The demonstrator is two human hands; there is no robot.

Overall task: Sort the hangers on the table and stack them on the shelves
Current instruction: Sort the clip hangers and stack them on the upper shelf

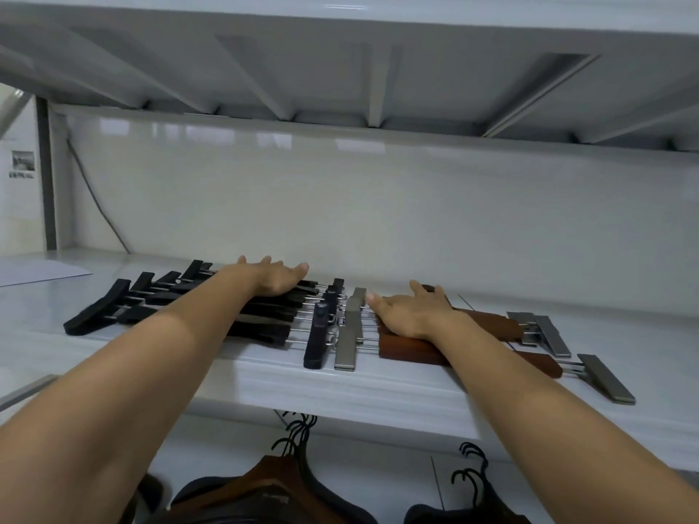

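Nearest, below: hooked hangers (280,482) on lower level. Above them, shelf (340,395) front edge. Black clip hangers (261,330) stacked left, long axes side to side along shelf. Left hand (278,279) flat on top, fingers straight, gripping nothing. Brown wooden hangers (408,351) just right, same axis. Right hand (408,313) pressed flat directly on them, fingers spread.
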